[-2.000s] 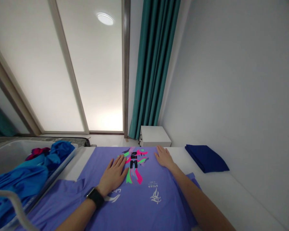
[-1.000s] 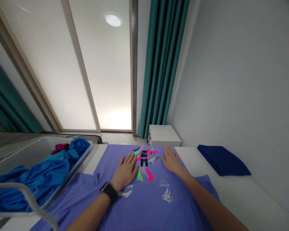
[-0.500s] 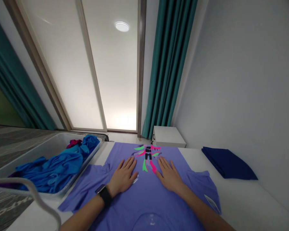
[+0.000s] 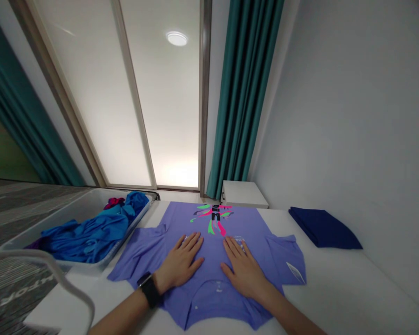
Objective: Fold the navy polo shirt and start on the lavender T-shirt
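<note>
A purple T-shirt (image 4: 209, 265) lies spread on the white table, its neckline toward me and its sleeves out to both sides. Pink, green and black print marks its far part. My left hand (image 4: 179, 260), with a black watch on the wrist, rests flat on the shirt left of the middle, fingers stretched out. To the right of the middle, my right hand (image 4: 244, 267) lies flat on the fabric, fingers extended and thumb apart. Neither hand grips anything. White print shows partly under the fingers of both hands.
A clear plastic bin (image 4: 91, 197) with crumpled blue clothes (image 4: 91, 235) stands at the left. Folded navy cloth (image 4: 324, 228) lies on the table (image 4: 338, 279) at the right. A grey curved tube (image 4: 66, 284) crosses the lower left. A white cabinet (image 4: 242, 193) stands beyond the table.
Both hands have slid toward me over the shirt, away from the coloured print. The view has shifted slightly, and the whole neckline now shows.
</note>
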Tool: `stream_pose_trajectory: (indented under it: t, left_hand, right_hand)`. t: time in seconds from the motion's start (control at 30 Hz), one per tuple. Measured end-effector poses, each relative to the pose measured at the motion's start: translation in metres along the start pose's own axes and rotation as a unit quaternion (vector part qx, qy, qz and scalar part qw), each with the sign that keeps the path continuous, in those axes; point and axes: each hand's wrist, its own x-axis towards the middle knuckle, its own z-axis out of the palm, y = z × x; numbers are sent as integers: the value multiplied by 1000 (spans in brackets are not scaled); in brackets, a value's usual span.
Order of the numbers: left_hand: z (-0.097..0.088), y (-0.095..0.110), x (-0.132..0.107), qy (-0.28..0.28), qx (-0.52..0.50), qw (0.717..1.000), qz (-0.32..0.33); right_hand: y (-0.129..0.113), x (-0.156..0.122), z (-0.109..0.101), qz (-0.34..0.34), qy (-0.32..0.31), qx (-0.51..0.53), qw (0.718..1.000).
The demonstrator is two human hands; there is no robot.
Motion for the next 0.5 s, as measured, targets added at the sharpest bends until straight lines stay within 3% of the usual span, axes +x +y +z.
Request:
stream_pose_trajectory:
  t: [0.13, 0.37, 0.5]
  left_hand:
    - [-7, 2, 8, -1, 2, 1000, -11]
    - [-5, 34, -25, 19, -33, 998, 48]
    - [-7, 35, -30, 18, -26, 997, 67]
  right_hand:
    - [-4, 4, -8, 15, -17, -7, 1000]
    - [-17, -29, 3, -19, 6, 7, 1000]
    - [-21, -33, 1, -4, -6, 8, 1000]
